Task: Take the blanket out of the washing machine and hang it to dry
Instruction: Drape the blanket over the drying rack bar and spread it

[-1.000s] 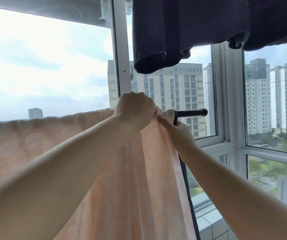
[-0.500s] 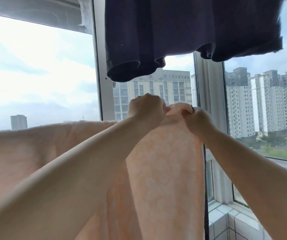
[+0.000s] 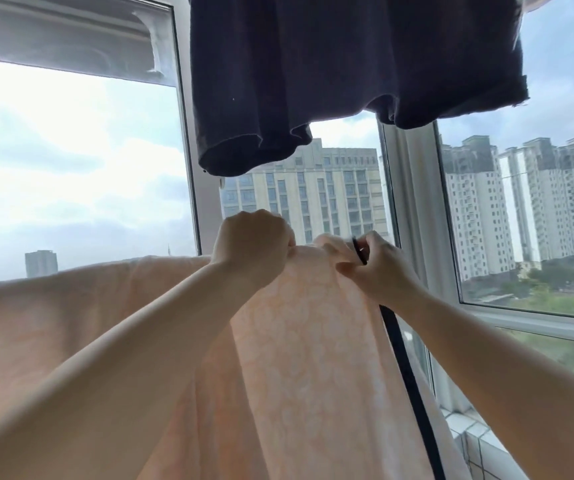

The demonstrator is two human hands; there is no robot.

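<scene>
Blanket — pale peach cotton with a faint white print and a black edge band [image 3: 299, 358] — lies draped over a horizontal support at about chest height in front of the window; the support itself is hidden under the cloth. Fabric runs off to the left along the top fold and hangs down toward the near edge of the view. Judged stage: spreading the last end, at the right.

Left hand [image 3: 254, 242] has its fingers curled down over the top fold, gripping a bunch of cloth. Right hand [image 3: 377, 268] pinches the corner where the black band turns over the fold, thumb and fingers closed on it.

To do this well — draw the two hands apart along the fold so the gathers between them flatten, then check that front and back falls are roughly equal, or wet weight may drag it off. Keep the banded edge straight, not rolled under.

Dark navy garment [image 3: 347, 71] hangs above, apart from the blanket. White window frame [image 3: 392, 209] stands beyond, tower blocks far off.
</scene>
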